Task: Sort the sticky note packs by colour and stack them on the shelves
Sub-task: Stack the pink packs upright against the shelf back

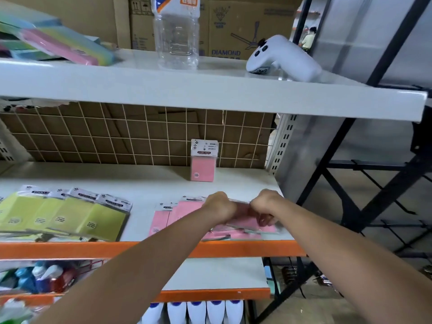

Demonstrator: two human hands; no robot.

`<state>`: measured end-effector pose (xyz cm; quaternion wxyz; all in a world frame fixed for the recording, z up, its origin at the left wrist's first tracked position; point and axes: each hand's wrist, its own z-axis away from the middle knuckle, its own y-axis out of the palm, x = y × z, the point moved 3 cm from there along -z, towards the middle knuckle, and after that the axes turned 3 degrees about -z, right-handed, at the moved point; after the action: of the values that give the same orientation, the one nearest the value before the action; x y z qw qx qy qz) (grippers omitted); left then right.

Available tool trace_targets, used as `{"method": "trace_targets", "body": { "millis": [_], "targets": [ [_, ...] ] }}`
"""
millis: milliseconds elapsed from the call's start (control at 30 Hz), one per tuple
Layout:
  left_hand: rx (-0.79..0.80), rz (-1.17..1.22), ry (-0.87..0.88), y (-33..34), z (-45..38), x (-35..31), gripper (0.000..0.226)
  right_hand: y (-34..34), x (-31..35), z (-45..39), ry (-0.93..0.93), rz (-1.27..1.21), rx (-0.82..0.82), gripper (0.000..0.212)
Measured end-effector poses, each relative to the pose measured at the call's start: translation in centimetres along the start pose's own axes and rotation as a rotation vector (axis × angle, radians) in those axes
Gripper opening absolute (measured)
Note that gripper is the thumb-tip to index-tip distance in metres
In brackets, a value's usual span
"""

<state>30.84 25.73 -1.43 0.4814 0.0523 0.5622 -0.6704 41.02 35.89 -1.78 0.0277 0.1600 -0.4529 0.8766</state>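
Note:
Several pink sticky note packs [163, 218] lie spread on the middle shelf [149, 181], near its front right. My left hand [218, 206] and my right hand [265, 205] both curl down onto this pile and grip a bunch of pink packs [247, 222] between them. One pink pack [203, 160] stands upright against the wire grid at the back. Several yellow-green packs [67, 212] lie fanned out at the front left of the same shelf.
The upper shelf [210, 90] holds a clear plastic bottle [176, 31], a white controller [280, 58] and mixed colour packs [58, 43] at left. Cardboard boxes stand behind. An orange beam [70, 250] edges the shelf front. Bottles fill the lower shelves.

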Motion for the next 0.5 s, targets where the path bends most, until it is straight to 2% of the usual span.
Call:
{"method": "trace_targets", "body": {
  "millis": [200,367,500],
  "targets": [
    [0.045,0.174,-0.093,0.7,0.4,-0.4,0.033,0.6,0.3,0.7,-0.001,-0.101,-0.006,0.026],
    [0.014,0.348,-0.195,0.1,-0.2,0.5,0.007,0.5,0.7,0.4,-0.048,-0.139,-0.057,0.021],
    [-0.019,0.418,-0.181,-0.4,-1.2,0.5,0.02,-0.4,1.6,0.1,-0.122,-0.14,-0.147,0.018]
  ]
}}
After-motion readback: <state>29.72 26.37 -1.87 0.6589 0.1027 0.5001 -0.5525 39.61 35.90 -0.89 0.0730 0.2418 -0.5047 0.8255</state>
